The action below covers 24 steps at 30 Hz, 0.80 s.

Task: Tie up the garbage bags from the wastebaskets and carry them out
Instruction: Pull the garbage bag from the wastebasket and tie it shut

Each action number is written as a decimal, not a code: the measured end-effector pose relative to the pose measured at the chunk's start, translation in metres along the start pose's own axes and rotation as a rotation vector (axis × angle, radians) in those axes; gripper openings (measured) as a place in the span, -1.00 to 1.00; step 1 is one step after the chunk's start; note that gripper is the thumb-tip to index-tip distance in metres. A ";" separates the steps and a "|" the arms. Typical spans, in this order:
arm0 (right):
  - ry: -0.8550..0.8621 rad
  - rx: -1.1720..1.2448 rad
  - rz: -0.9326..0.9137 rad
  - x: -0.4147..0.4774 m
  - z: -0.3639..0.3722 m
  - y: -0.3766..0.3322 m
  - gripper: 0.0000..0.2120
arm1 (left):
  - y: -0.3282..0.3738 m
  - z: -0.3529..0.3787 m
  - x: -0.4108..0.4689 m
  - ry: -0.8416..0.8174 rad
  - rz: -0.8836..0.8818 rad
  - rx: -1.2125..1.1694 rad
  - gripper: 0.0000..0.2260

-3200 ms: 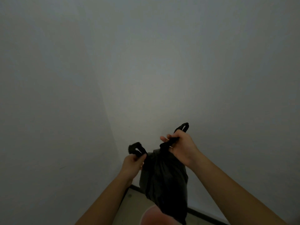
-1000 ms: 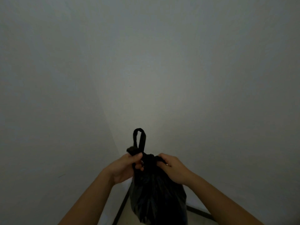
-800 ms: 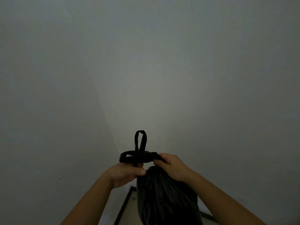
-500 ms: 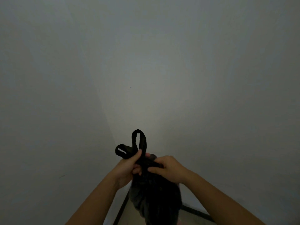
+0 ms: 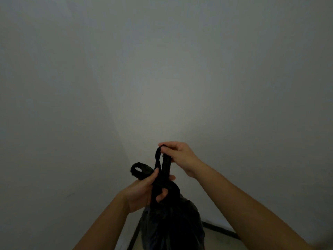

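While my right hand (image 5: 180, 156) pinches one handle loop (image 5: 161, 159) above my left hand (image 5: 144, 190), which grips the garbage bag (image 5: 171, 226) neck, thin plastic could tear or slip loose if I yank hard.

Walls: two plain grey walls (image 5: 198, 69) meet in a corner before me, dimly lit.
Baseboard: dark strip (image 5: 219, 229) along the wall foot.
Floor: pale patch (image 5: 221, 242) below me.

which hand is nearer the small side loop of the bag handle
Left. The left hand grips the garbage bag neck, its thumb touching the side loop. The right hand pinches the tall loop higher up.
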State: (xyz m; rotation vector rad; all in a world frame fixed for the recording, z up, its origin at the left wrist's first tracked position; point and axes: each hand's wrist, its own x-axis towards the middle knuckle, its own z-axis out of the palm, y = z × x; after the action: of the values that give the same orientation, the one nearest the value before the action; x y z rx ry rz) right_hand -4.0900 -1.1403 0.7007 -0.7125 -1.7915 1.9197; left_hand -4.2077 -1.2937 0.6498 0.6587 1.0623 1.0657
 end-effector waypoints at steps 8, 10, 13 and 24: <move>0.039 0.503 -0.062 -0.028 -0.021 0.008 -0.82 | -0.019 -0.008 0.001 0.120 0.277 -0.625 -0.54; -0.012 0.648 -0.011 -0.036 -0.024 0.012 -0.83 | -0.016 -0.005 0.008 0.233 0.264 -0.615 -0.52; -0.053 0.745 0.038 -0.047 -0.029 0.018 -0.88 | -0.012 -0.008 0.016 0.411 0.238 -0.537 -0.51; 0.086 0.647 0.211 -0.056 -0.047 0.056 -0.74 | 0.001 -0.009 0.001 0.427 0.400 -0.255 -0.55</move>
State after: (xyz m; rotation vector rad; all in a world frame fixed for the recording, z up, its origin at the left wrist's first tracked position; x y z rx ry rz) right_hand -4.0152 -1.1427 0.6477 -0.7430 -0.9678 2.3749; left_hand -4.2166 -1.2931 0.6469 0.4529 1.1540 1.7136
